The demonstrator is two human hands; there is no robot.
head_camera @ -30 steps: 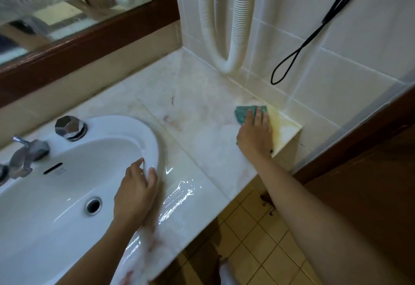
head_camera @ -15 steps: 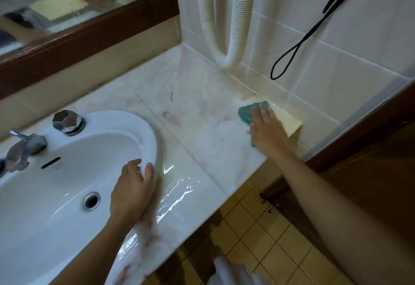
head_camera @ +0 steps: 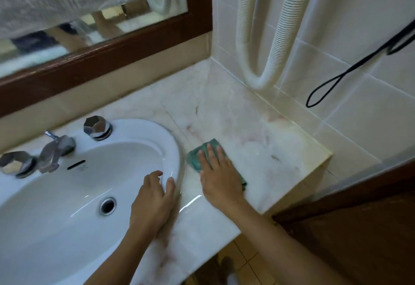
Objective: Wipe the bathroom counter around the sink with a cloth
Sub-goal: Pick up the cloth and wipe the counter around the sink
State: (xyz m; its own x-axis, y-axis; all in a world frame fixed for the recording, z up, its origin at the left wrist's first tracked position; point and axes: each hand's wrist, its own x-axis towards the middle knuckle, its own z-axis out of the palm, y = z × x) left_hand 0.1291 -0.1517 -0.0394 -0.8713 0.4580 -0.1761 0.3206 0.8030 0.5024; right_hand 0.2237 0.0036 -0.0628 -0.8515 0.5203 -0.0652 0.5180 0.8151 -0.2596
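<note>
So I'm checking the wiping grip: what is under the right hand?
A green cloth lies flat under the right hand on the counter, beside the sink. Its edges show; its middle is covered.

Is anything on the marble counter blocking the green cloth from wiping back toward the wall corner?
Nothing visible: the marble counter lies bare between the green cloth under the right hand and the corner.

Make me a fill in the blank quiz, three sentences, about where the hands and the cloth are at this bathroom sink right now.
1. The right hand presses a cloth whose colour is ____.
2. The left hand rests on the rim of the ____.
3. The cloth lies on the counter just to the ____ of the sink.

Missing words: green; sink; right
</note>
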